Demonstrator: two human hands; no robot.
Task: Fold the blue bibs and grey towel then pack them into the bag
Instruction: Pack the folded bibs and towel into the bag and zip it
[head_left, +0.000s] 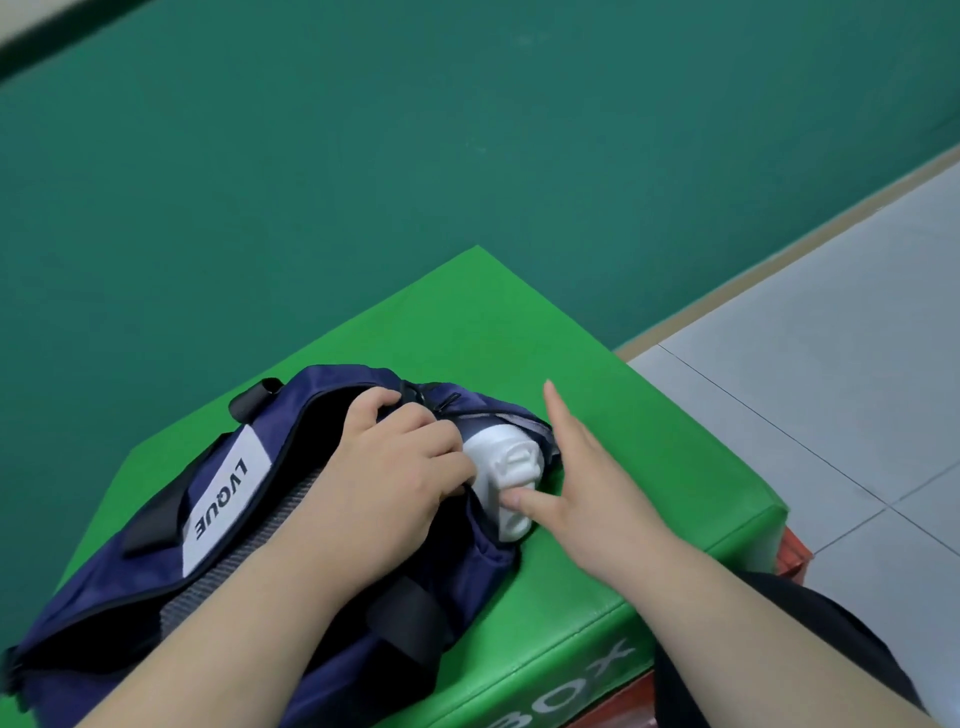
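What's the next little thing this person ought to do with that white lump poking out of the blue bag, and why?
Probably push the white object deeper in with the right hand. It sticks partly out of the bag at its open end, that hand's thumb touches it with the fingers straight, and the left hand grips the edge of the opening.

Likely a gym: padded green box (519, 332) (lettered "BOX"), teal sports flooring (363, 156), grey tiles (831, 338) alongside.
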